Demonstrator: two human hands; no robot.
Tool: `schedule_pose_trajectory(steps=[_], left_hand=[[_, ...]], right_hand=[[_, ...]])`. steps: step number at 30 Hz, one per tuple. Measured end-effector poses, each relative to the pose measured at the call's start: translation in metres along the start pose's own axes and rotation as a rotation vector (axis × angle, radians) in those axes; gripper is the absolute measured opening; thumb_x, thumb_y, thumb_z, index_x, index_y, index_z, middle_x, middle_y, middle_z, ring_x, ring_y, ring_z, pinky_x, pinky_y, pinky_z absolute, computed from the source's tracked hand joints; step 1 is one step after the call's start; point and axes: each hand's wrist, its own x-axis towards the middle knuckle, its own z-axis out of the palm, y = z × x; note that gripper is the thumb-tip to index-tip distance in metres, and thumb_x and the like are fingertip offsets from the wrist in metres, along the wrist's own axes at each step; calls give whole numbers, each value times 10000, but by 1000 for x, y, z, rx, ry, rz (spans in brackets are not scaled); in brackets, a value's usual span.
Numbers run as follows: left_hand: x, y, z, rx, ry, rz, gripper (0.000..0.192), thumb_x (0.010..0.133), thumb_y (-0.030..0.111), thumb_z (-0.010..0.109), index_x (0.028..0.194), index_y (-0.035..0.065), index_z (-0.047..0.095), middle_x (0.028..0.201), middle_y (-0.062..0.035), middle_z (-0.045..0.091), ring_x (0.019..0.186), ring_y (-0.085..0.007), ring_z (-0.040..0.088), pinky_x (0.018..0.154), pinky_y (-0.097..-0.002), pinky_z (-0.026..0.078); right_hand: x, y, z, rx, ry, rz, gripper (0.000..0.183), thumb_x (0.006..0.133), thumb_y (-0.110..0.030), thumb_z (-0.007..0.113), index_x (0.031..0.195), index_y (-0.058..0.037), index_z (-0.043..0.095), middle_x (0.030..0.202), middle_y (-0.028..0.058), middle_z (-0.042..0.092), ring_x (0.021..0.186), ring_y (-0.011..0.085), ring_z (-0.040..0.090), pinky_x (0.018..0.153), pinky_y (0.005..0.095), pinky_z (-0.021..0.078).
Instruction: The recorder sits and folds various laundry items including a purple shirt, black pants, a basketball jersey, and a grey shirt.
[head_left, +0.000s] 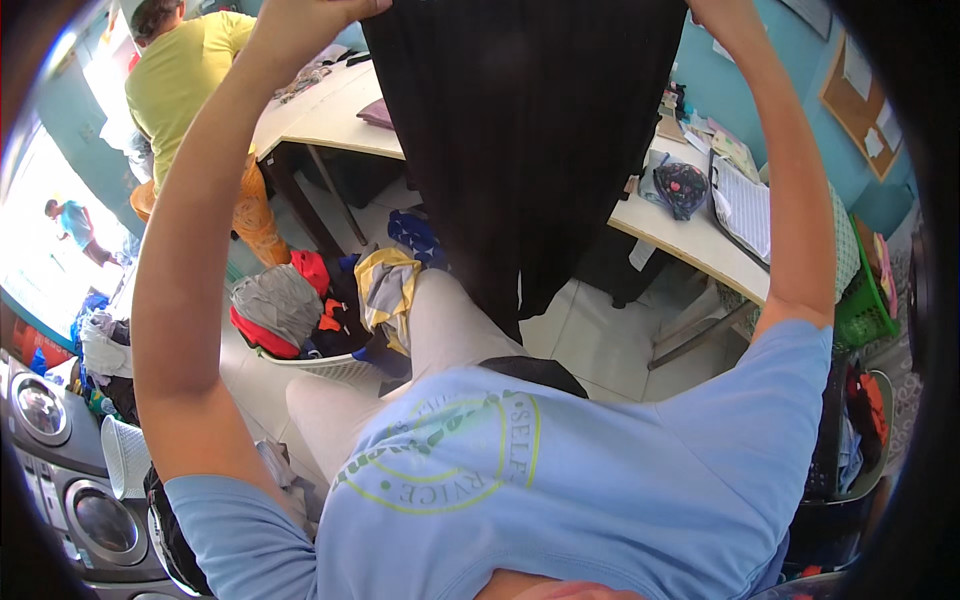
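A pair of black trousers (517, 142) hangs spread out in front of me, with both legs pointing down and its top beyond the upper edge of the view. My left hand (356, 9) grips its upper left side, while my right hand (711, 11) has the upper right side. Both hands are partly cut off by the top of the picture. Below, beside my knee, a white laundry basket (334, 369) is heaped with clothes, among them a grey cloth (277, 304) and a yellow, grey and white cloth (386, 281).
Behind the trousers stands a pale table (330, 124) with a folded mauve cloth (376, 114). A clipboard (739, 206) and patterned pouch (681, 187) lie on the right-hand table (675, 225). Front-loading machines (101, 517) line the left. A person in yellow (184, 82) stands at far left.
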Motion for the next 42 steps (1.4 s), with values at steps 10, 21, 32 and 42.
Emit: schedule_pose_trajectory(steps=[10,21,32,42], left_hand=[[-8,59,-1,-580,-483,365,214,875,54,692,1083,16,660,999,-85,706,933,-142,666,839,-277,545],[18,60,34,-333,-419,173,195,911,163,669,1044,20,673,851,-15,685,740,-100,623,688,-252,503],[13,58,30,-362,-244,160,194,927,146,631,1066,17,675,899,-26,708,806,-96,641,753,-258,503],[19,61,28,-349,-152,125,171,926,142,626,1037,23,679,894,-43,712,752,-113,648,719,-280,515]], right_hand=[[18,-1,34,782,263,-190,80,910,-133,602,900,-54,591,800,67,625,718,136,620,589,258,503],[-4,-78,71,1554,-358,-20,133,948,-134,592,1063,-65,590,917,88,648,750,151,646,608,274,552],[-265,-56,164,1534,-899,1032,572,996,-536,406,751,-59,605,686,83,633,562,214,637,577,354,557],[-315,-68,219,1248,-706,826,362,944,-364,620,930,-4,657,815,36,646,692,117,617,606,288,520]])
